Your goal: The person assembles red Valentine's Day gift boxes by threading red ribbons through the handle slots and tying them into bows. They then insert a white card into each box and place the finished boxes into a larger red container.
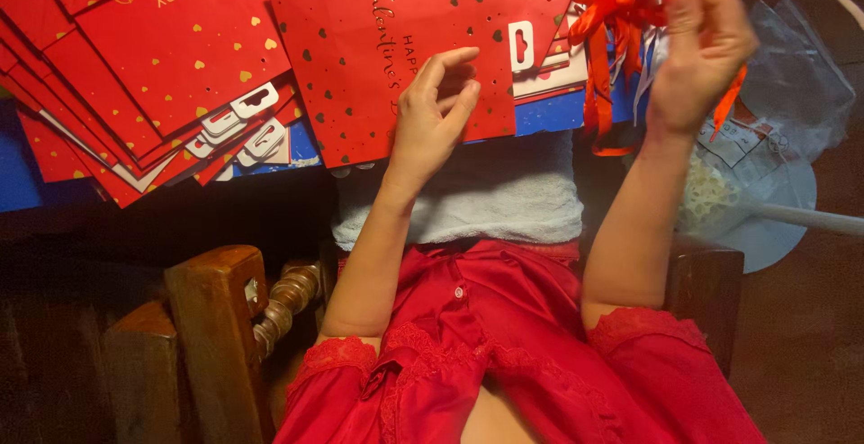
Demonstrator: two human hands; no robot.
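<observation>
The left hand (432, 111) rests on a flat red paper gift bag (360, 66) sprinkled with small gold hearts. Its fingers (450, 71) are half curled, with the thumb and forefinger set against the bag's lower right portion. It presses and steadies the bag rather than closing around it, which seems to be why the bag lies flat and square at twelve o'clock, just in front of the person. A white plastic hanger tab (521, 45) sits at the bag's right edge, at about one o'clock from the left hand.

The right hand (702, 44) is raised at two o'clock and closed around a bunch of orange-red ribbons (612, 12). The fingers pinch the strands from above, so that the loose ends hang down toward the table. Held high like this, the ribbons stay clear of the bag.

At ten o'clock a fanned stack of matching red gift bags (171, 57) lies on a blue table cover (18, 183). They overlap like shingles, so each white tab shows. At three o'clock a crumpled clear plastic wrapper (792, 93) lies beside the right forearm, with what looks like a pale round plate (765, 228) under it. I cannot tell what is on the plate.

A white towel (504, 192) covers the table edge at the person's lap, above a red blouse (504, 336). At seven o'clock stands the carved wooden arm of a chair (225, 318).
</observation>
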